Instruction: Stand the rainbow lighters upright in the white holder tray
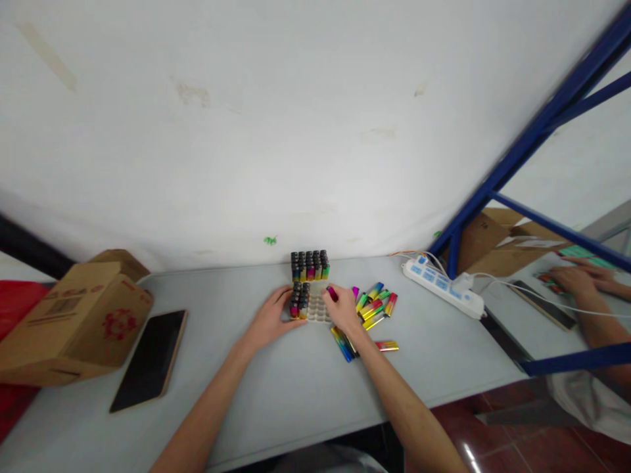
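Observation:
A pale tray (319, 313) with round sockets sits on the table before me, its left columns filled with upright lighters (299, 303) and its right sockets bare. My left hand (272, 318) grips the tray's left side, the thumb along the front edge and the fingers behind. Above the right part of the tray, my right hand (344, 309) pinches a purple lighter (332, 293), held tilted. Just beyond the tray stands a packed block of upright lighters (310, 266) with black tops. Several loose colourful lighters (373, 307) lie scattered right of my right hand, some partly beneath it.
A white power strip (444, 287) with cables lies at the right. On the left are a cardboard box (73, 322) and a dark flat phone-like slab (149, 361). A blue metal frame (473, 217) divides off a neighbouring table, where another person's hands (574, 279) show.

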Demonstrator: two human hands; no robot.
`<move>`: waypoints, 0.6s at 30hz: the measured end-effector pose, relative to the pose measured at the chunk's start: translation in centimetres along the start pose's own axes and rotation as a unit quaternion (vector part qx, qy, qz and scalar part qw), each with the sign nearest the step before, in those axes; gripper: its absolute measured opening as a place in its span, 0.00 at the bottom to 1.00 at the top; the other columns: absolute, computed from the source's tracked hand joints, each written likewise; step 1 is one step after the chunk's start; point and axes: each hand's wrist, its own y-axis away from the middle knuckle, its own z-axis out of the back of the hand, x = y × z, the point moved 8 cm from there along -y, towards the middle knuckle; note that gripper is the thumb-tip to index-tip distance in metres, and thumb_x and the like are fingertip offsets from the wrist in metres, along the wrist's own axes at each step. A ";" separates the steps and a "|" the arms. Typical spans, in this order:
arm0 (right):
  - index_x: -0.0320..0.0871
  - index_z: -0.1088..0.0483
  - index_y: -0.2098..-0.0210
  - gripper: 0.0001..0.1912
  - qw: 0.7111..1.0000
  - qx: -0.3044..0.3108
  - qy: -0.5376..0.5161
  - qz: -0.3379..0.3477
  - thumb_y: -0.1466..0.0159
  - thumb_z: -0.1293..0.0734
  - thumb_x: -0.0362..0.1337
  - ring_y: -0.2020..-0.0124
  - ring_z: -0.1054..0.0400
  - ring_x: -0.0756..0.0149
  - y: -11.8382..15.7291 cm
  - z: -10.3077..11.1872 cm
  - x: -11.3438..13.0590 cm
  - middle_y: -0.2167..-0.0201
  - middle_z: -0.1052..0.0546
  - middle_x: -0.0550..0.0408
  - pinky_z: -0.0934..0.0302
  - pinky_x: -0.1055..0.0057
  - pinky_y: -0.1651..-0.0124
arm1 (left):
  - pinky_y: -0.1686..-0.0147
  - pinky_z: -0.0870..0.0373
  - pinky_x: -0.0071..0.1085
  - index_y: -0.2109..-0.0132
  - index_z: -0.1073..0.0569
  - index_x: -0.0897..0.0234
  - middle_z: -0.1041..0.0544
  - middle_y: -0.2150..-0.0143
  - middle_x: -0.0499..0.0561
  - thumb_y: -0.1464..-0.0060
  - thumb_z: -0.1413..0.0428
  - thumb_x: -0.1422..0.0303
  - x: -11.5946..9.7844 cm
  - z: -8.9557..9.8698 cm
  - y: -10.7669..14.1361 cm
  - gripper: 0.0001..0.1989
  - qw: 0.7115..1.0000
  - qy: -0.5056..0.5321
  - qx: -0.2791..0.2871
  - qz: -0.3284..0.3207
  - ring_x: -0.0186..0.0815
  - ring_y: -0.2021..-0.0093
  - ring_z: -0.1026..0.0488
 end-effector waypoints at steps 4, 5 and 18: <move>0.47 0.38 0.75 0.19 1.000 0.005 0.008 0.000 0.30 0.38 0.48 0.76 0.41 0.67 0.1 -0.1 -0.2 0.80 0.34 0.61 0.51 0.69 0.68 | 0.27 0.32 0.52 0.34 0.26 0.62 0.26 0.31 0.62 0.45 0.29 0.50 -0.2 0.1 0.0 0.38 1.000 0.001 0.008 0.007 0.54 0.31 0.28; 0.47 0.37 0.73 0.20 1.000 0.008 0.004 0.002 0.28 0.38 0.49 0.75 0.40 0.66 0.1 -0.1 -0.1 0.79 0.33 0.61 0.50 0.69 0.68 | 0.28 0.32 0.51 0.34 0.26 0.62 0.26 0.31 0.62 0.45 0.29 0.50 -0.3 0.2 0.1 0.38 1.000 0.001 0.008 0.008 0.54 0.31 0.28; 0.46 0.31 0.67 0.25 0.986 0.053 0.048 0.149 0.21 0.42 0.54 0.61 0.31 0.59 0.1 0.0 1.3 0.65 0.26 0.52 0.36 0.65 0.53 | 0.27 0.33 0.52 0.33 0.27 0.61 0.26 0.31 0.61 0.45 0.29 0.49 -0.6 0.1 0.1 0.39 1.000 0.003 0.008 0.006 0.54 0.31 0.28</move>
